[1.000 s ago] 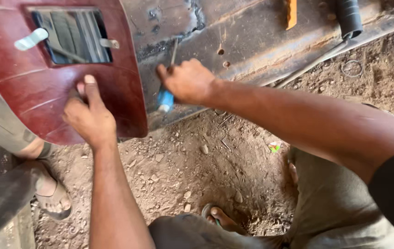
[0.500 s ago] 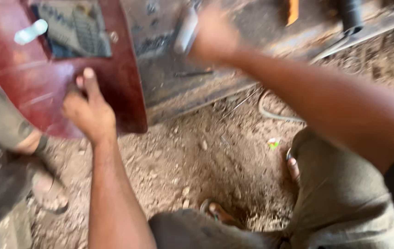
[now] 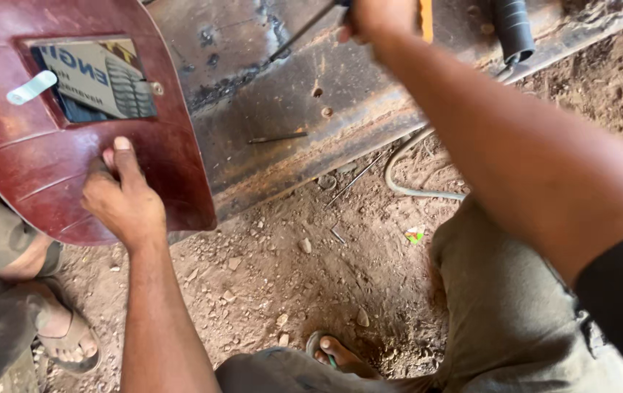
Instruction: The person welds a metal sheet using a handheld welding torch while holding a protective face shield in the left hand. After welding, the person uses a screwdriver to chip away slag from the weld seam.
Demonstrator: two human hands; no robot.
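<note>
My left hand (image 3: pixel 123 200) presses flat against the lower part of a dark red welding shield (image 3: pixel 27 182), fingers on its face and thumb at its edge. The shield has a rectangular dark window (image 3: pixel 96 76) and a small grey clip. It leans against a rusty steel beam (image 3: pixel 289 145). My right hand (image 3: pixel 380 18) is at the top edge of the view, shut on a tool with a thin dark rod (image 3: pixel 304 29) that slants down-left over the beam. Most of the tool's handle is hidden.
A short loose rod (image 3: pixel 278 137) lies on the beam. A black ribbed hose (image 3: pixel 513 29) and a pale cable (image 3: pixel 413 191) run over the dirt ground. Another person's sandalled foot (image 3: pixel 64 338) is at bottom left; my own foot (image 3: pixel 337 353) is at bottom centre.
My right hand rose from the beam's lower face to the top of the view, carrying the tool. My left hand stayed on the shield.
</note>
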